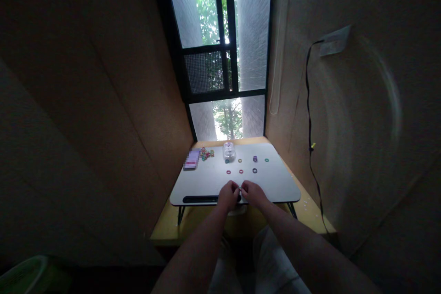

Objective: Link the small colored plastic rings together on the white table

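My left hand (228,193) and my right hand (252,191) meet over the front edge of a white folding lap table (200,183). Their fingertips are pinched close together around something too small to make out. Beyond them lie several small coloured rings, among them a red ring (241,172), a dark ring (255,171), a yellow ring (240,161) and a green ring (266,160). A purple piece (255,159) sits in the far row. Behind the rings is a clear plastic container (228,150), with a teal ring (227,161) near its front.
At the table's far left lie a pile of coloured rings (206,154) and a phone-like, blurred-out object (192,159). A black slot (200,199) runs along the front edge. The lap table stands on a wooden ledge (165,232) below a window (213,55). A black cable (309,119) hangs at right.
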`<action>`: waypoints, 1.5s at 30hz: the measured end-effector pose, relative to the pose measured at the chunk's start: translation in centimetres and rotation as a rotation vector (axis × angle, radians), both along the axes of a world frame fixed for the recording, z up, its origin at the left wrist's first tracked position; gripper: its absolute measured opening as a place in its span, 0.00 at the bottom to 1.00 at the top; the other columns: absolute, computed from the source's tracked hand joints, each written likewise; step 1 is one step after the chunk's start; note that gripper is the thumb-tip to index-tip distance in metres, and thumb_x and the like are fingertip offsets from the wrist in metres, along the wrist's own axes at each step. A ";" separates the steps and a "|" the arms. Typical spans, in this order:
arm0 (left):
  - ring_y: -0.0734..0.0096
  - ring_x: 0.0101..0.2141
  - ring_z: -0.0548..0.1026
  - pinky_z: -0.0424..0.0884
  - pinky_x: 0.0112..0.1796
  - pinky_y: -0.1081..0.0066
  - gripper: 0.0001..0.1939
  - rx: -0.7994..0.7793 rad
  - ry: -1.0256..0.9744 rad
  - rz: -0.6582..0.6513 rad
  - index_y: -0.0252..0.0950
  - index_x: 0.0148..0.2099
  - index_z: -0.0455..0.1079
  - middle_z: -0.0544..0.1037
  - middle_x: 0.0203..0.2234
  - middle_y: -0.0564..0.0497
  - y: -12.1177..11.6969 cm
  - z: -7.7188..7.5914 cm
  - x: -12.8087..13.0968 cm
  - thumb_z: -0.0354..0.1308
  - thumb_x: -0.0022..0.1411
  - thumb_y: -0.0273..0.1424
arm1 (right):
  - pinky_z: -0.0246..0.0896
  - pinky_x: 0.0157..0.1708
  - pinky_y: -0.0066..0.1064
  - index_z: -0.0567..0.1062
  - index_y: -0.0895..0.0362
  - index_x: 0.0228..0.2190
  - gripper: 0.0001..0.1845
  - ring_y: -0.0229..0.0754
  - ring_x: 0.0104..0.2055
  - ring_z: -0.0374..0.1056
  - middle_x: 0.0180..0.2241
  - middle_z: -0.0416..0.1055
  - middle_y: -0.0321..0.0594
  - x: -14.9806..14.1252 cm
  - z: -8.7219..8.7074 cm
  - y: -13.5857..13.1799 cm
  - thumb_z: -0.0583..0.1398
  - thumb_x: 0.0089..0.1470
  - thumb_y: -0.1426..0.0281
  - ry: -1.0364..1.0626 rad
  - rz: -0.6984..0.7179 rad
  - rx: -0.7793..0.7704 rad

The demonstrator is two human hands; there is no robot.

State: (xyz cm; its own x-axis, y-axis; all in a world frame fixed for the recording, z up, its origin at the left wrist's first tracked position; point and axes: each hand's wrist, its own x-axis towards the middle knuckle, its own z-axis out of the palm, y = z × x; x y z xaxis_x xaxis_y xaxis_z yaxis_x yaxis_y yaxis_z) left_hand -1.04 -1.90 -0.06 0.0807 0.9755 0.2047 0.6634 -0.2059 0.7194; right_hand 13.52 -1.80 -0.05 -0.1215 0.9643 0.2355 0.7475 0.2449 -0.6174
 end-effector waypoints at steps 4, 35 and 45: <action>0.74 0.29 0.69 0.61 0.31 0.74 0.02 -0.020 0.012 0.004 0.36 0.34 0.67 0.73 0.26 0.53 0.0 0.2 0.1 0.55 0.57 0.29 | 0.45 0.26 0.25 0.72 0.57 0.26 0.03 0.34 0.25 0.58 0.23 0.68 0.34 0.0 0.2 -0.2 0.57 0.49 0.72 0.002 0.000 -0.022; 0.74 0.28 0.68 0.60 0.30 0.73 0.03 0.012 0.108 0.022 0.37 0.34 0.66 0.73 0.26 0.54 -0.5 0.3 0.5 0.56 0.57 0.30 | 0.47 0.26 0.25 0.70 0.56 0.26 0.03 0.34 0.25 0.59 0.23 0.67 0.33 0.3 -0.6 -1.0 0.57 0.50 0.70 0.062 0.003 0.036; 0.75 0.27 0.67 0.60 0.29 0.74 0.04 -0.015 0.131 -0.041 0.37 0.34 0.66 0.73 0.25 0.54 -0.4 0.8 0.4 0.55 0.57 0.32 | 0.47 0.26 0.26 0.70 0.56 0.26 0.02 0.35 0.25 0.59 0.23 0.68 0.34 0.6 0.2 -1.0 0.57 0.49 0.71 0.024 -0.002 0.001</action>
State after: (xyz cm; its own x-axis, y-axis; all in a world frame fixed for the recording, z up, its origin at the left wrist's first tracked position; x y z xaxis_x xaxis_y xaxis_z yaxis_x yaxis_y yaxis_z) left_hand -0.62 -2.33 0.77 0.1453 0.9738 0.1751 0.7434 -0.2242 0.6301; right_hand 14.10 -2.84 0.14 -0.1141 0.9643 0.2390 0.7328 0.2441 -0.6352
